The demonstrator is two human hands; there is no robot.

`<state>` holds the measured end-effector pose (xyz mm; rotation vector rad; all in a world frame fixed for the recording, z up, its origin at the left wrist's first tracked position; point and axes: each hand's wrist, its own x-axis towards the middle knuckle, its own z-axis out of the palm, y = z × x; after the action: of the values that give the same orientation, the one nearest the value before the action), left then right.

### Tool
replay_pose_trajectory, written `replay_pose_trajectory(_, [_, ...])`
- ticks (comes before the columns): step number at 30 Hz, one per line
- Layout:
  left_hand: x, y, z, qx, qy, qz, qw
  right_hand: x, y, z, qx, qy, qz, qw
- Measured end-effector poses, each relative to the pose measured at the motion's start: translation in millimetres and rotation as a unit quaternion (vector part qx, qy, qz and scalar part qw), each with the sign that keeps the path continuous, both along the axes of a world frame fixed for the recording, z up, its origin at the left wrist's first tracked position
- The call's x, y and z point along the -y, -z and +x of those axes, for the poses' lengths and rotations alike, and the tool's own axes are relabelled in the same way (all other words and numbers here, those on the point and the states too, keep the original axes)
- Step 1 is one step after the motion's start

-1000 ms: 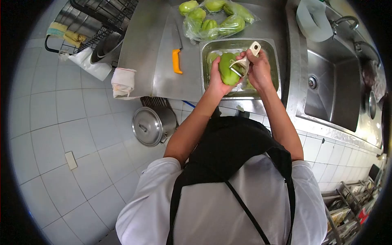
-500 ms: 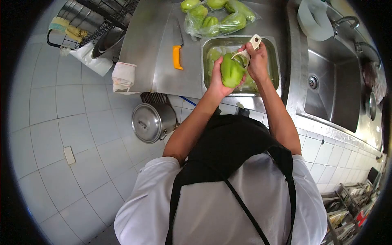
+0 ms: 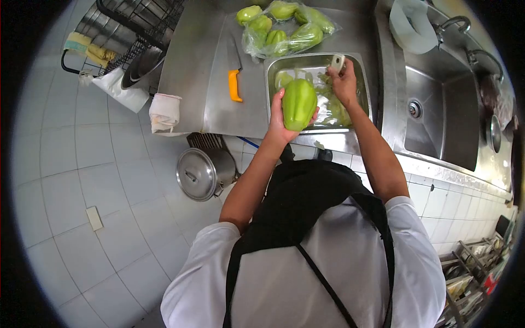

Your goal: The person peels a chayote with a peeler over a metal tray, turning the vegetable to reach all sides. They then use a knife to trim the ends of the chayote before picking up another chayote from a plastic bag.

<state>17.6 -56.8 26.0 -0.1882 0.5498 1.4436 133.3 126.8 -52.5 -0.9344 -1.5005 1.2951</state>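
A pale green chayote (image 3: 299,105) rests in my left hand (image 3: 278,120), fingers wrapped round its sides, above the near part of a metal tray (image 3: 365,76). My right hand (image 3: 343,85) grips a white-handled peeler (image 3: 338,62) over the tray's right side, apart from the chayote; the blade is hidden by the hand. Green peelings (image 3: 330,107) lie in the tray beneath both hands. Just beyond the tray, several more chayotes (image 3: 307,36) sit in and beside a clear plastic bag (image 3: 252,45).
On the counter to the left lies a knife with an orange handle (image 3: 234,86). A folded white cloth (image 3: 164,112) is at the counter's left corner. To the right is a steel sink (image 3: 437,109) with a whitish plastic container (image 3: 418,33). A lidded pot (image 3: 198,174) stands below.
My right hand has drawn the peeler away from the chayote. My left hand now holds the chayote more upright, with a broad side showing. The whole view has shifted slightly.
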Motion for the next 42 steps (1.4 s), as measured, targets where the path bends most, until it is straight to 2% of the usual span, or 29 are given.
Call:
replay_pose_trajectory(2, [-5, -12, 5, 0.004, -0.037, -0.016, 0.999, 4, -35, 7, 0.182, 0.002, 0.116, 0.977])
replay_pose_trajectory(3, [-8, -14, 6, 0.004, -0.055, -0.024, 0.998, 5, -49, 8, 0.216, 0.030, 0.121, 0.968])
replay_pose_trajectory(6, [-14, 13, -3, -0.021, -0.081, -0.001, 0.996, -5, -51, 6, 0.006, 0.039, 0.044, 0.998])
replay_pose_trajectory(7, [-16, 9, -1, -0.047, -0.101, -0.018, 0.994, 2, -68, 6, -0.078, 0.020, 0.011, 0.997])
replay_pose_trajectory(10, [-24, 6, 3, -0.041, -0.098, -0.032, 0.994, 23, -109, 8, -0.213, -0.022, -0.217, 0.952])
replay_pose_trajectory(11, [-26, 5, 4, -0.034, -0.083, -0.021, 0.996, 25, -109, 9, -0.240, -0.063, -0.237, 0.939])
replay_pose_trajectory(15, [-31, 5, 4, -0.024, -0.045, 0.005, 0.999, 52, -124, 11, -0.261, -0.100, -0.270, 0.921])
replay_pose_trajectory(19, [-35, 4, 7, -0.041, -0.045, 0.032, 0.998, 63, -125, 9, -0.253, -0.091, -0.284, 0.920])
replay_pose_trajectory(22, [-40, 7, 7, -0.042, -0.044, 0.058, 0.996, 66, -121, 7, -0.255, -0.110, -0.279, 0.919])
replay_pose_trajectory(25, [-42, 6, 8, -0.054, -0.043, 0.023, 0.997, 70, -121, 6, -0.263, -0.106, -0.262, 0.922])
replay_pose_trajectory(28, [-43, 10, 6, -0.004, -0.041, 0.056, 0.998, 69, -116, 5, -0.278, -0.129, -0.265, 0.914])
replay_pose_trajectory(31, [-40, 4, 11, -0.067, -0.048, 0.027, 0.996, 66, -108, 0, -0.276, -0.127, -0.229, 0.925])
replay_pose_trajectory(34, [-31, -7, 18, -0.045, -0.035, 0.004, 0.998, 53, -100, -4, -0.249, -0.104, -0.213, 0.939])
replay_pose_trajectory(37, [-30, 7, 13, -0.022, -0.023, 0.060, 0.998, 44, -92, -7, -0.230, -0.098, -0.180, 0.951])
replay_pose_trajectory(38, [-29, 13, 12, -0.014, -0.023, 0.041, 0.999, 41, -91, -9, -0.222, -0.093, -0.172, 0.955])
replay_pose_trajectory(40, [-22, 17, 10, 0.000, -0.023, -0.001, 1.000, 26, -75, -19, -0.223, -0.062, -0.140, 0.963])
replay_pose_trajectory(42, [-14, 16, 11, -0.015, -0.023, 0.022, 0.999, 10, -45, -21, -0.195, -0.030, -0.108, 0.974])
